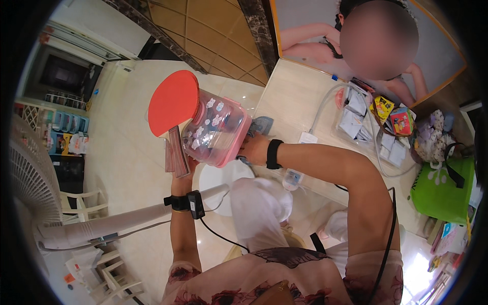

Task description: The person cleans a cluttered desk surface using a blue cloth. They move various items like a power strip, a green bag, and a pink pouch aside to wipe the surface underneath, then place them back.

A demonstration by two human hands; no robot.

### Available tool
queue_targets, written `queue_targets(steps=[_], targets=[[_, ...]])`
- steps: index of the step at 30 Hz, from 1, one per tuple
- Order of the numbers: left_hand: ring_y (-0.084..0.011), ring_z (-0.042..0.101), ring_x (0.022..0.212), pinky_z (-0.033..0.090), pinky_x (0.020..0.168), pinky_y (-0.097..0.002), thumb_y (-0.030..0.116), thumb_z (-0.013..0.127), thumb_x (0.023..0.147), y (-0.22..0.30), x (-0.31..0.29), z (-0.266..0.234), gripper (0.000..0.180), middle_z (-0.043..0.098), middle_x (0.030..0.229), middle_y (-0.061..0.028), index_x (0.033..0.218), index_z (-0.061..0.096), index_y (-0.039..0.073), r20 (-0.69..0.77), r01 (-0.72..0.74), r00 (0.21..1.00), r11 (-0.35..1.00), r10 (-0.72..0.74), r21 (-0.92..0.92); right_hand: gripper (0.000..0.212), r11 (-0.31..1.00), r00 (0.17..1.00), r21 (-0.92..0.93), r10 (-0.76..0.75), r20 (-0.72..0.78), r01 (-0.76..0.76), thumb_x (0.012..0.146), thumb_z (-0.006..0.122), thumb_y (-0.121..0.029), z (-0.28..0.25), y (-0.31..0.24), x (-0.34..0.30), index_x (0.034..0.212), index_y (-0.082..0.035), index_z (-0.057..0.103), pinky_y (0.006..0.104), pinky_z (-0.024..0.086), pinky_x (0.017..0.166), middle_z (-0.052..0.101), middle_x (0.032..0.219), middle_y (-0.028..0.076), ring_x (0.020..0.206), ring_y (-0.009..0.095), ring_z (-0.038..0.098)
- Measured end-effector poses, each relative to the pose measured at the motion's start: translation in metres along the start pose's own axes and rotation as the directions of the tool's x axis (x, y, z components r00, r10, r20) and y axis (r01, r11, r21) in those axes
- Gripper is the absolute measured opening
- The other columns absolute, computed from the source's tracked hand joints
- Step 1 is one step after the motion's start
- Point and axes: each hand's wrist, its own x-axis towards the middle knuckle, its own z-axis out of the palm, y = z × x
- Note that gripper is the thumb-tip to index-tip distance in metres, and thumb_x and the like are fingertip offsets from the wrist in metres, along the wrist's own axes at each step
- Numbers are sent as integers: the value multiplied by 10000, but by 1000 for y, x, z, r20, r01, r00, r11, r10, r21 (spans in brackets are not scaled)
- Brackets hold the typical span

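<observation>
A red table tennis paddle (174,104) is raised in front of me, its handle pointing down into my left hand (190,166). A second handle-like piece shows beside that handle. Most of my left fingers are hidden behind the handle and a clear plastic container (211,131). This container is tilted on its side, has flower stickers and a pink end (239,134) facing right. Against the pink end is my right hand (254,149), closed on a grey cloth (262,125) that sticks out on both sides of it. The right fingertips are out of sight.
On the right, a pale table (290,101) bears a white cable, a clear bin of packets (356,119) and a green bag (442,190). A white round stool (223,185) stands below my hands. A white fan (35,173) is at left, its pole crossing toward my left forearm.
</observation>
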Motion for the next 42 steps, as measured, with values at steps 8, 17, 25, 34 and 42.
queue_targets(steps=[8, 17, 25, 34, 42], targets=[[-259, 454, 1199, 386, 1011, -407, 428, 430, 915, 3, -2, -18, 548, 461, 1309, -123, 1318, 394, 57, -15, -97, 995, 994, 98, 58, 530, 929, 932, -77, 362, -25, -362, 890, 420, -239, -42, 103, -16, 1384, -89, 298, 553, 352, 958, 238, 1476, 95, 1334, 275, 276], [-262, 520, 1130, 492, 888, -381, 462, 426, 910, 4, -3, 29, 574, 493, 1285, -113, 1330, 387, 73, 32, -2, 999, 989, -2, 151, 511, 529, 512, 53, 839, -186, -847, 907, 340, -254, -34, 202, -18, 1398, -120, 293, 550, 277, 1005, 251, 1454, 142, 1307, 323, 295], [-245, 575, 1044, 527, 778, -478, 513, 457, 882, -3, 7, -32, 514, 587, 1159, -59, 1235, 501, 142, -43, 52, 998, 992, -48, 115, 635, 858, 859, -44, 512, -11, -512, 820, 532, -222, -30, 44, -15, 1383, -36, 303, 508, 367, 961, 241, 1445, 207, 1294, 394, 293], [-147, 601, 885, 520, 645, -301, 404, 520, 899, -8, 12, -29, 362, 594, 1097, -2, 1166, 519, 159, -66, 123, 991, 987, -117, 104, 535, 999, 995, -48, -14, 97, 19, 825, 448, -188, -1, -4, -35, 1357, -181, 388, 464, 381, 945, 288, 1454, 74, 1295, 279, 334], [-259, 594, 1013, 539, 725, -494, 525, 457, 873, 1, -4, 1, 543, 590, 1155, -80, 1242, 488, 128, -21, 56, 998, 986, -54, 157, 533, 964, 957, -83, 262, 125, -253, 836, 474, -237, -46, 61, -43, 1355, -166, 379, 548, 307, 977, 242, 1474, 66, 1344, 219, 265]])
